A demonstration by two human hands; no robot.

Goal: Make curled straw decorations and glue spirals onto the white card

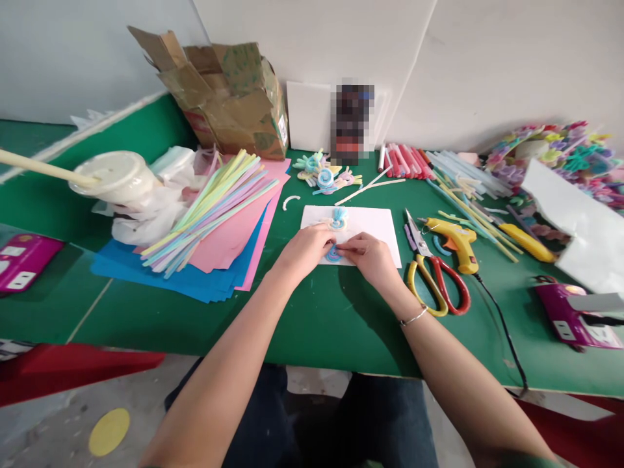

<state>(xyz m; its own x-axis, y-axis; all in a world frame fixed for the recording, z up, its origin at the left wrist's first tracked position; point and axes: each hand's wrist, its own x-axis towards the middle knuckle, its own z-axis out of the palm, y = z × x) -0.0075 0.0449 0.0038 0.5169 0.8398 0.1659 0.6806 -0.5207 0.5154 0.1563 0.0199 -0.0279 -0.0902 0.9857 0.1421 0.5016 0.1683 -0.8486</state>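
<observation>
A white card (385, 224) lies flat on the green table. On its upper part rests a light blue and cream curled piece (339, 218). Below that, near the card's front edge, is a blue and purple spiral piece (334, 253). My left hand (312, 247) is closed at the spiral's upper left, fingertips pressed on it. From the right, my right hand (366, 255) pinches the same spiral's edge between thumb and fingers. The fingertips of both hands nearly meet and partly cover the spiral.
Scissors (424, 260) and a yellow glue gun (453, 242) lie right of the card. Pastel sticks (209, 211) rest on coloured sheets (195, 279) at left. More curled pieces (324, 177) lie behind the card. A cardboard box (238, 97) and lidded cup (117, 179) stand back left.
</observation>
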